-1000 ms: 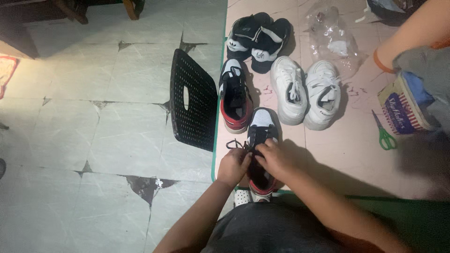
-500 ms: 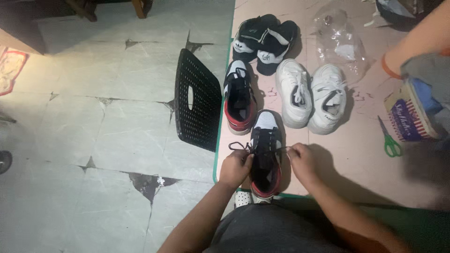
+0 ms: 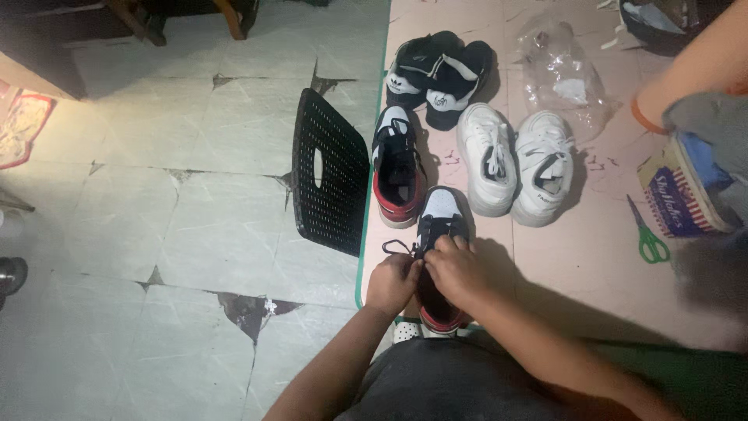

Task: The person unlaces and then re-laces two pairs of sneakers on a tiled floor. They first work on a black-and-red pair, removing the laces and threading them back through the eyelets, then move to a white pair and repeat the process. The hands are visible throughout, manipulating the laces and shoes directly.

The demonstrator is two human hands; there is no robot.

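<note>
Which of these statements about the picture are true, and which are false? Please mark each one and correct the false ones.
1. Both hands are on the laces of the near black, white and red shoe. True: the left hand and the right hand meet over its laces.
2. The white shoes lie on the grey tiled floor. False: they stand on the pink mat.
3. Green scissors lie on the mat to the right of the white shoes. True.
4. The black plastic stool stands upright on its legs. False: it lies tipped on the tiled floor, beside the mat's edge.
5. The matching second shoe is held in the right hand. False: it rests on the mat, untouched.
</note>
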